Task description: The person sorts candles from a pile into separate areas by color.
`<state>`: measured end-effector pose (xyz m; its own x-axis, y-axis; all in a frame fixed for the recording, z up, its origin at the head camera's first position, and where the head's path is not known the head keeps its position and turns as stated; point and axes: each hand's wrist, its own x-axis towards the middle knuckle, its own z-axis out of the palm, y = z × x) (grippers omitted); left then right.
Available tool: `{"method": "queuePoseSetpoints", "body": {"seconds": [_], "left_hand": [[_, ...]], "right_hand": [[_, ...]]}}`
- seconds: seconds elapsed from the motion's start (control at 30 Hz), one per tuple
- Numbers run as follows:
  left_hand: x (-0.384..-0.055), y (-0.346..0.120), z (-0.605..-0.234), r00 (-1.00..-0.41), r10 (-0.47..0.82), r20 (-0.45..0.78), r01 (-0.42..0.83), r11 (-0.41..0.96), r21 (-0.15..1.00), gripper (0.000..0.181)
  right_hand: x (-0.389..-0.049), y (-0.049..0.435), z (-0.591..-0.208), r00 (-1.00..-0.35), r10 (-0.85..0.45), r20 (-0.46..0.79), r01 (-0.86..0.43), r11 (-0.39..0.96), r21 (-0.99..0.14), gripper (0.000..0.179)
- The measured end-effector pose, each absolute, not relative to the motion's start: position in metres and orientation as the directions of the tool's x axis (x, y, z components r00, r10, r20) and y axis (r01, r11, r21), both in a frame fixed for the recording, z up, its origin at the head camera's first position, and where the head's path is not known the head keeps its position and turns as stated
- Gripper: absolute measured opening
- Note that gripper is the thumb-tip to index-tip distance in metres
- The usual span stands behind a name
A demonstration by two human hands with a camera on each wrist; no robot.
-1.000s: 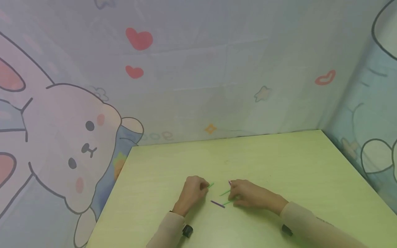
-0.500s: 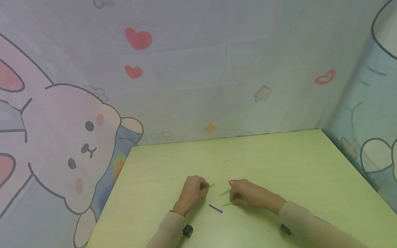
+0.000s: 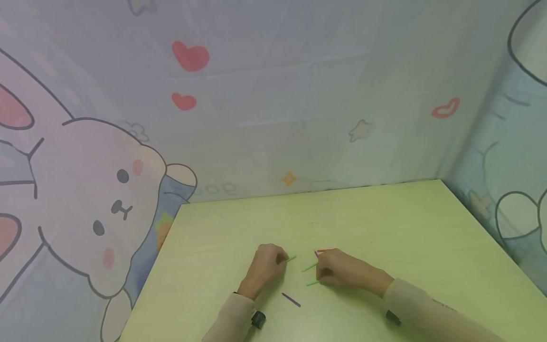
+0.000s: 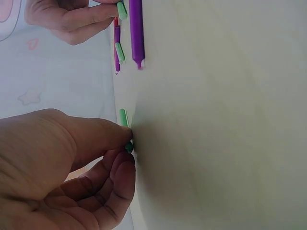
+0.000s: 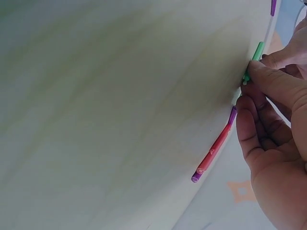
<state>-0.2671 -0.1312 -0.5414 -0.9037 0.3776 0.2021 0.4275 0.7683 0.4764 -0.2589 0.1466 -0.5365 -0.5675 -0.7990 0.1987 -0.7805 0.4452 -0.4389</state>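
My left hand pinches a thin green stick between thumb and fingertips, low over the tabletop. Across from it, my right hand pinches another green stick, whose end pokes out to the left. A third green stick shows just behind that one, partly hidden by the right hand. Nearer the person, a loose purple stick lies slantwise between the forearms; the left wrist view shows its narrowed tip. Beyond the right fingers, a red stick overlaps a purple stick.
The pale yellow-green table reaches back to a wall cloth printed with a rabbit, hearts and stars. Dark wrist-worn devices sit below both wrists, such as the black one at the left sleeve.
The loose purple stick has slid toward the person and slightly left, away from the green stick in the right hand. More of the red stick shows behind the right hand. The left hand stays put.
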Motion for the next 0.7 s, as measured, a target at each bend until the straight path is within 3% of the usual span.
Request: {"method": "queuePoseSetpoints", "body": {"seconds": [0.7], "left_hand": [[-0.273, -0.139, -0.519, -0.897, 0.375, 0.235, 0.442, 0.783, 0.439, 0.015]], "right_hand": [[-0.260, 0.147, -0.540, -0.576, -0.794, 0.192, -0.772, 0.452, -0.447, 0.017]]}}
